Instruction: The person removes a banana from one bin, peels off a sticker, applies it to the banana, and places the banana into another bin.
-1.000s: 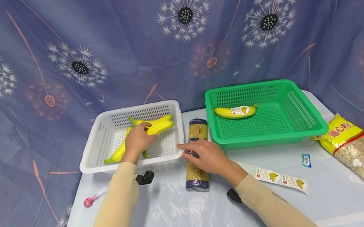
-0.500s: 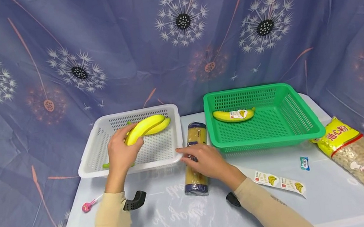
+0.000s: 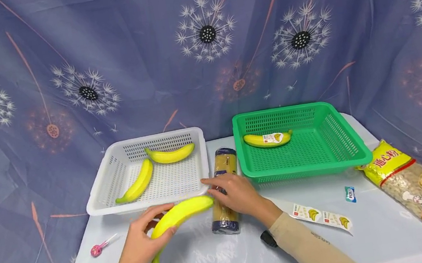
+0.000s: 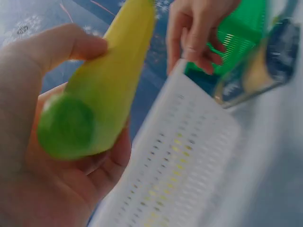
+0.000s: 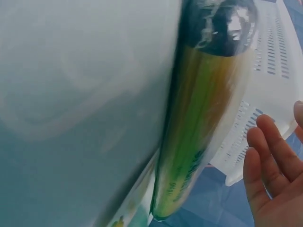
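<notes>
My left hand (image 3: 139, 242) grips a yellow banana (image 3: 183, 210) in front of the white basket (image 3: 94, 202). In the left wrist view the banana's green end (image 4: 66, 125) points toward the camera, thumb on one side and fingers curled behind. Two more bananas lie in the white basket, one along the back (image 3: 171, 155) and one at the left (image 3: 137, 184). My right hand (image 3: 240, 193) holds nothing; its fingertips are right at the white basket's front right corner, above a wrapped pack of spaghetti (image 3: 225, 225). The right wrist view shows its fingers (image 5: 274, 158) loosely extended.
To the right stands a green basket (image 3: 311, 170) with a banana (image 3: 267, 139) bearing a sticker. A strip of banana stickers (image 3: 322, 217), a small teal wrapped candy (image 3: 350, 194) and a yellow pasta bag (image 3: 413, 183) lie right. A pink lollipop (image 3: 96, 250) lies left.
My left hand has lifted a banana out of the white basket and brought it toward me over the table's front. The right hand has stayed by the basket corner.
</notes>
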`<state>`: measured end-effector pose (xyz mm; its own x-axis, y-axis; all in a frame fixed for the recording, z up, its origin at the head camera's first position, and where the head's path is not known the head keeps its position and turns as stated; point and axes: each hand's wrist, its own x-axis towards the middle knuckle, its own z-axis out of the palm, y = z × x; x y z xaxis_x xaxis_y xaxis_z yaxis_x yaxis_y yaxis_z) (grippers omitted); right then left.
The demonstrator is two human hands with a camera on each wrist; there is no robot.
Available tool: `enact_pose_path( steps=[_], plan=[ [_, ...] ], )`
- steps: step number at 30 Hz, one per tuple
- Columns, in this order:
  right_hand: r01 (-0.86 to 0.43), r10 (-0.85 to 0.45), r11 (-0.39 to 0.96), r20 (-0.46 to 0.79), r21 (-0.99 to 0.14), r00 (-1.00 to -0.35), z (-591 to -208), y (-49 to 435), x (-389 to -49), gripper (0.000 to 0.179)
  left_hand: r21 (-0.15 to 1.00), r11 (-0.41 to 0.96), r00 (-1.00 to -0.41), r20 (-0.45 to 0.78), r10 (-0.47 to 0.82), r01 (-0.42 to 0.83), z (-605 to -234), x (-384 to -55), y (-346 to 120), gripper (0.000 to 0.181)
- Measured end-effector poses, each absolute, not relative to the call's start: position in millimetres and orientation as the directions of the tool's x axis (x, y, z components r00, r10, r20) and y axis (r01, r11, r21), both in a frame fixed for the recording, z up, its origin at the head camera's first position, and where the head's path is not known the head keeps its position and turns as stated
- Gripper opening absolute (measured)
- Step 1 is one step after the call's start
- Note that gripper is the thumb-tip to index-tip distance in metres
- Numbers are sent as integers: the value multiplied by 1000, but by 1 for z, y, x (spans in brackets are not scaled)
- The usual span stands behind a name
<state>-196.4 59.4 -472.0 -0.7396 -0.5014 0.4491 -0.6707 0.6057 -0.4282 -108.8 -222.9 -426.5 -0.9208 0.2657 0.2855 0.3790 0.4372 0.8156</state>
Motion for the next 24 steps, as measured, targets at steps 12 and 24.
enact_pose_path(
  steps=[12, 24],
  plan=[
    [-612, -518, 571, 339, -547, -785, -469, 58, -194, 40, 737, 602, -875, -31, 483, 306, -479, -74, -204, 38],
    [-585, -541, 571, 271, -577, -796, -470, 62, -196, 48, 685, 632, -885, 42, 463, 363, -493, -79, -166, 39]
  ],
)
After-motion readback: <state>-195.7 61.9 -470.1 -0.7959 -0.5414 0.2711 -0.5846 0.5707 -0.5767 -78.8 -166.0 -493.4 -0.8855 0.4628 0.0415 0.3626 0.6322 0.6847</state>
